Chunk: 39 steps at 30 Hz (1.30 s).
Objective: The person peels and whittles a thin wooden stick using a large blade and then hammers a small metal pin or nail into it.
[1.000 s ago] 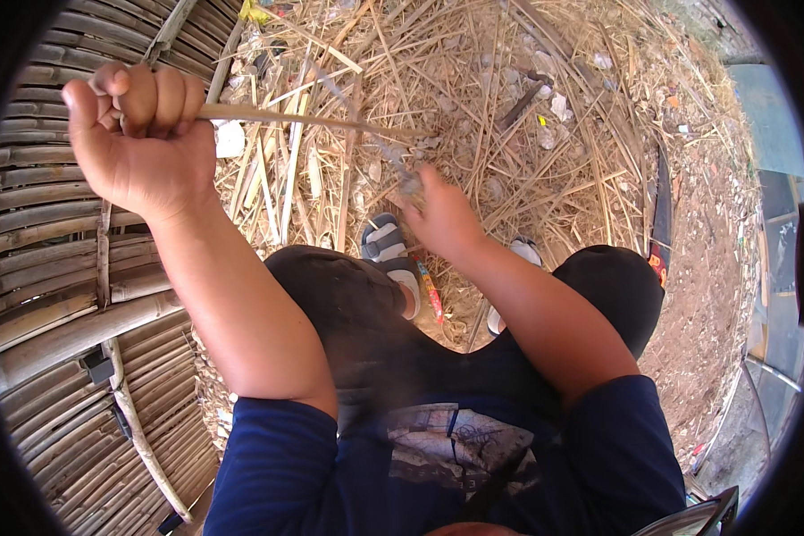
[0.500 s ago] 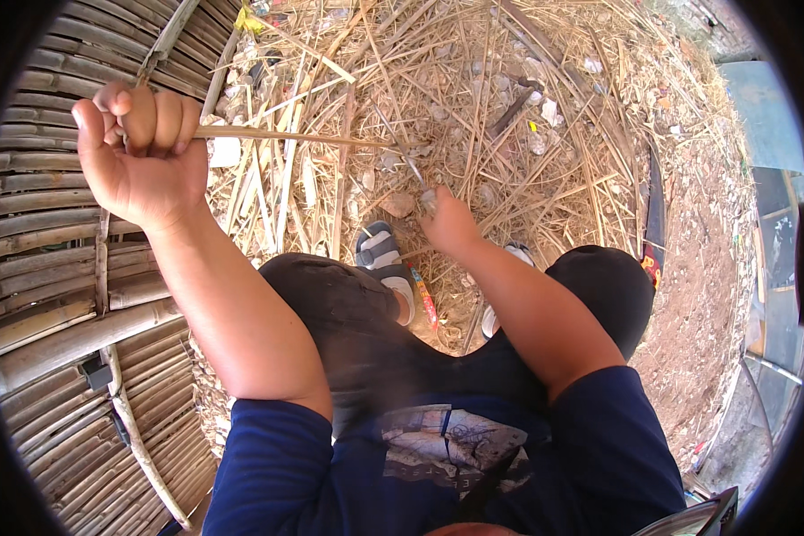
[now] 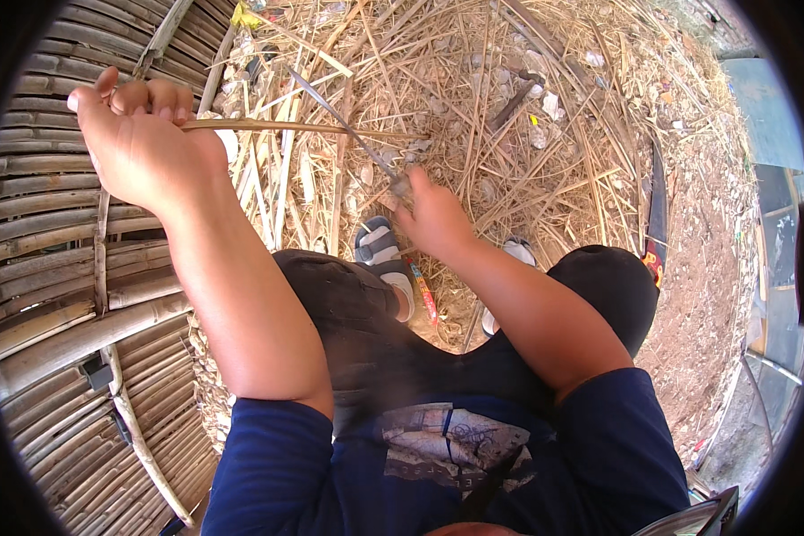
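Head view, items as seen:

Left hand [image 3: 143, 147]: raised at upper left, fingers clenched around the end of a thin bamboo strip [image 3: 286, 128]. The strip runs level to the right from the fist, above the littered ground.

Right hand [image 3: 433, 214]: lower, near centre, fingers closed on the handle of a knife [image 3: 348, 129]; the blade slants up and left and meets the strip near its far end.

Ground [image 3: 509, 116]: covered in dry straw and split bamboo offcuts.

Bamboo wall [image 3: 45, 268]: woven slats, along the left edge.

Sandal [image 3: 386, 259]: grey and white, on the foot below the right hand.

Long blade [image 3: 657, 210]: dark, lying on the dirt at right, well apart from both hands
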### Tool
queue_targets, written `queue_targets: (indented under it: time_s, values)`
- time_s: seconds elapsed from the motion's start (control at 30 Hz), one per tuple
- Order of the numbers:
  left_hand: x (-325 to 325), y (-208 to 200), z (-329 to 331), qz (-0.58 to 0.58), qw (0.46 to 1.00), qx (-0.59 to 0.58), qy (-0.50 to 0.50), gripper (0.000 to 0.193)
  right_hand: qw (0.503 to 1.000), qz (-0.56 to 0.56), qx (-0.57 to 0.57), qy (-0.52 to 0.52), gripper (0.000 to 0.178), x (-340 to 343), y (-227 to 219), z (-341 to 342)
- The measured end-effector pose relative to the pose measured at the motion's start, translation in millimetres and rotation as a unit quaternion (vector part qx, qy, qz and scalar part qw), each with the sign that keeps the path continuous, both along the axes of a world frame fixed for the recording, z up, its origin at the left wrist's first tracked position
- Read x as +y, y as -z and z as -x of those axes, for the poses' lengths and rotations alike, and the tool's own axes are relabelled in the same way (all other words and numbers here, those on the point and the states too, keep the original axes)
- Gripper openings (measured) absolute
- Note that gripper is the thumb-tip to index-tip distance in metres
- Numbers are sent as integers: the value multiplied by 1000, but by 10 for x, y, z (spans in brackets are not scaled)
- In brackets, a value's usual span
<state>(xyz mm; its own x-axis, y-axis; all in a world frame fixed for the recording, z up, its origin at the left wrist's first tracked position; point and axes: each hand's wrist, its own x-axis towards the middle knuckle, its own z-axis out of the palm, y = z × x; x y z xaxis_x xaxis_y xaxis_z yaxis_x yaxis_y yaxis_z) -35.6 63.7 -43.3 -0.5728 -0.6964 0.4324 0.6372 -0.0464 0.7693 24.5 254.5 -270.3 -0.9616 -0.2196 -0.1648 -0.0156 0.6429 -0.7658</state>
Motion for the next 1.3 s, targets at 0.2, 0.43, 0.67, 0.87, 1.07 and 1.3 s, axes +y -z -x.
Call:
queue_targets:
  time_s: [0.2,0.43,0.67,0.87,1.07,1.3]
  values:
    - [-89,37,53,-32,999,-14,-3,24,994,-78,-55,58,37,240,619,87]
    - [-102,71,17,-20,1000,-6,-20,21,999,16,23,-29,38,-155,-244,-21]
    - [-79,43,56,-40,999,-10,-5,23,986,-115,-98,70,40,256,633,73]
    - [-100,30,31,-31,999,-7,-25,23,999,-4,-46,22,38,-119,-6,12]
    - [-42,29,59,-27,998,-23,-44,19,996,-48,-59,51,36,172,802,-65]
    - [-122,29,55,-38,999,-4,-3,17,991,-46,-102,77,40,150,649,25]
